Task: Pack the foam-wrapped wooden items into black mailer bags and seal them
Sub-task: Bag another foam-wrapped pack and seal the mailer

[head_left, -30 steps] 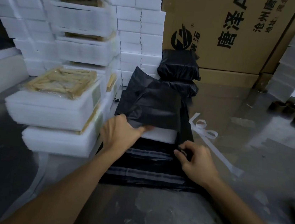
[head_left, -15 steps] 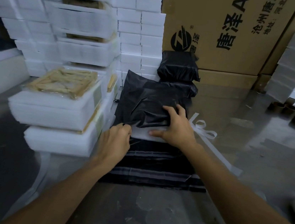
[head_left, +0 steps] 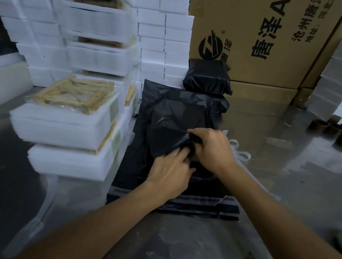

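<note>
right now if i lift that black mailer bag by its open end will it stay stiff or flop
The black mailer bag will probably flop: its film is creased and bunched where the right hand and left hand grip it. Its glossy surface may be slippery. It is likely light, since foam fills it.

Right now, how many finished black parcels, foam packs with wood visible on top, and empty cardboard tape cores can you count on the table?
Finished black parcels: 2, stacked against the cardboard box
Foam packs with wood showing on top: 1, on the near stack
Empty tape cores: about 4, blurred, at the far right
Total: about 7
</note>
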The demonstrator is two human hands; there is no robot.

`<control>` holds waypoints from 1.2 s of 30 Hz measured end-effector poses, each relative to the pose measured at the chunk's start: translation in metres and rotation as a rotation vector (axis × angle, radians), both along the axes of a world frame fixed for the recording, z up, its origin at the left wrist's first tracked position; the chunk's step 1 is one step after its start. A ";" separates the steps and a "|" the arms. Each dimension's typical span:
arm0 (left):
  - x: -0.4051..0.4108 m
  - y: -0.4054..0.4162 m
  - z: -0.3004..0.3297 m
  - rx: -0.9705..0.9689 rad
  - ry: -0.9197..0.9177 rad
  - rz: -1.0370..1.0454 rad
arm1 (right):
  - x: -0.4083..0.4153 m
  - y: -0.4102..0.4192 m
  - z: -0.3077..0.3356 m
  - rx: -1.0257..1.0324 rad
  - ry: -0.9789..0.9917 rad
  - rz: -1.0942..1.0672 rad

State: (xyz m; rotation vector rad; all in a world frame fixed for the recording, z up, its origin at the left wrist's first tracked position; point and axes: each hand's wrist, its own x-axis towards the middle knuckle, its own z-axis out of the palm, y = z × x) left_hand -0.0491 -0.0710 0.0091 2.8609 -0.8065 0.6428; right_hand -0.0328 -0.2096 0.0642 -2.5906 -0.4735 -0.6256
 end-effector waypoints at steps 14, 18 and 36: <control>0.019 -0.016 0.003 -0.091 0.270 0.053 | -0.019 -0.019 -0.008 0.092 0.040 0.061; 0.016 0.011 0.000 -0.113 0.363 -0.145 | -0.016 -0.010 -0.018 -0.113 -0.099 -0.101; -0.010 0.026 0.023 0.178 0.164 -0.186 | 0.035 0.017 0.013 -0.452 0.265 -0.139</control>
